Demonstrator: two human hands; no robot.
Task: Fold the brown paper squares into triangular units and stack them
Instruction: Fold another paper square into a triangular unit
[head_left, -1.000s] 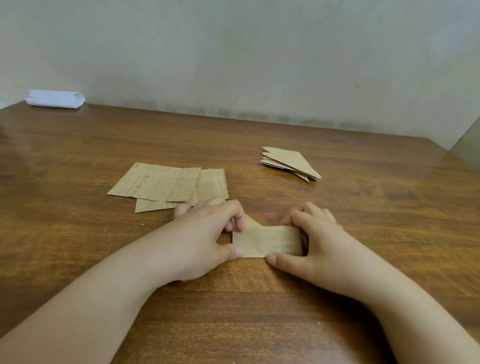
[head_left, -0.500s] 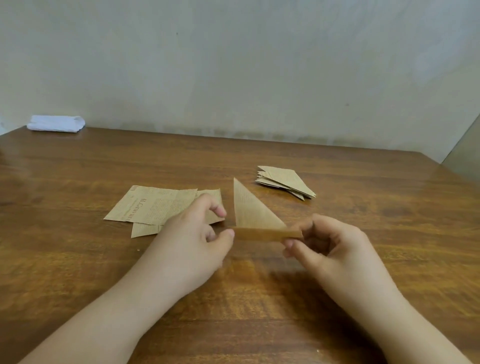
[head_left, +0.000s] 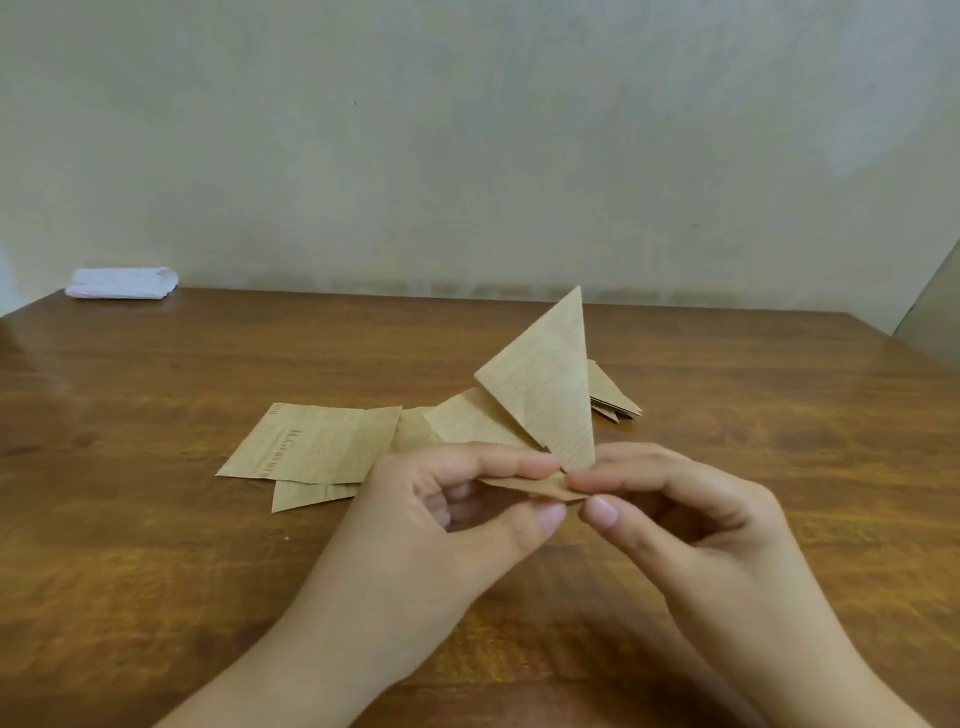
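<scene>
While held just above the wooden table (head_left: 156, 545), half-folded brown paper piece (head_left: 545, 395) standing up with one triangular flap pointing upward, lower edge pinched between thumb and fingers of left hand (head_left: 457, 519) and of right hand (head_left: 691, 525), fingertips nearly meeting at the fold. Behind, flat on the table: unfolded brown sheets (head_left: 311, 447) overlapping to the left, stack of folded triangles (head_left: 615, 397) partly hidden to the right. Far back left, by the wall: folded white cloth (head_left: 122, 284).
</scene>
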